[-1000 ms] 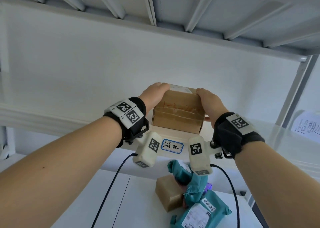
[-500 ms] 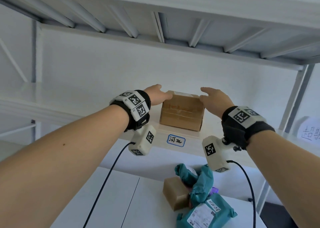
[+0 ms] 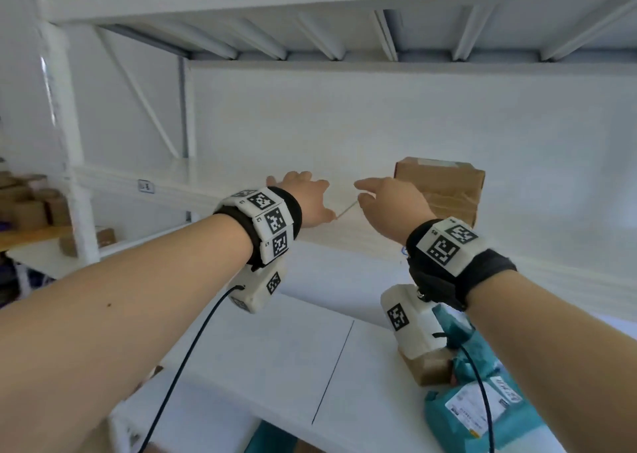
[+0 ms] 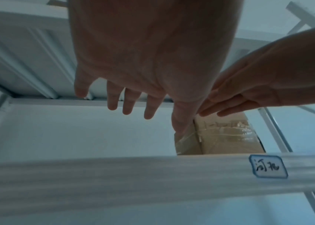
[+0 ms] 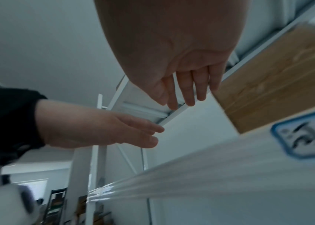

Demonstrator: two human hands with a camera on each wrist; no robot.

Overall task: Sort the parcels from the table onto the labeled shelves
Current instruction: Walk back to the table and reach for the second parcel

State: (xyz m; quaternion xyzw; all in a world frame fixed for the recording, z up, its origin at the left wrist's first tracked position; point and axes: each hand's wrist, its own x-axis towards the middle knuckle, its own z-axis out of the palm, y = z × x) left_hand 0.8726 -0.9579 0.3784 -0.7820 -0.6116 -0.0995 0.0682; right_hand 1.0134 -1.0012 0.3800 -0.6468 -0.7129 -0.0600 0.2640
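Observation:
A taped brown cardboard parcel (image 3: 444, 187) (image 4: 224, 135) (image 5: 268, 85) stands on the white shelf (image 3: 344, 235) above a blue-bordered handwritten label (image 4: 267, 166) (image 5: 306, 135). My left hand (image 3: 300, 197) (image 4: 131, 105) hovers over the shelf to the left of the parcel, fingers spread and straight, holding nothing. My right hand (image 3: 382, 197) (image 5: 187, 94) is just left of the parcel, fingers relaxed and straight, apart from the box. On the table below lie a small brown box (image 3: 427, 366) and teal mailer bags (image 3: 482, 407).
The underside of the upper shelf (image 3: 344, 42) hangs close above. A white upright post (image 3: 65, 135) stands at left, with brown boxes (image 3: 27, 204) on racks beyond it. The white table (image 3: 275, 366) runs below the shelf.
Both hands have let go of the brown parcel and drawn back to its left. The view has swung left, so the parcel now sits right of both hands.

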